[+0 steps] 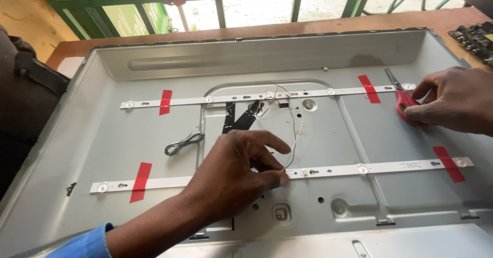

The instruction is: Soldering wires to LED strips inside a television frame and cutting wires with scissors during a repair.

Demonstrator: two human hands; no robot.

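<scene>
Grey metal tray: the sheet-metal back pan (128,135) of a flat display lies face-up on a brown table (359,24), and I look straight down into it.
Light strips: the upper strip (246,98) and the lower strip (385,167) run across the pan, each pinned by red tape patches (140,182).
Left hand: my left hand (233,173) is curled over the lower strip's middle, thumb and forefinger pinched shut on the end of a thin white wire (295,135) right at the strip.
Right hand: my right hand (454,106) rests at the upper strip's right end, fingers loosely closed over red-handled scissors (403,96), blades pointing away from me.
Step, as I judge it: seating the lead on the lower strip's contact.
Next move calls for: a steady pinch, little slack, and the scissors kept off the strip.
Nearby: a coiled grey lead (184,143), black tape (239,117) at the centre, and a circuit board (475,40) at the table's far right corner.
</scene>
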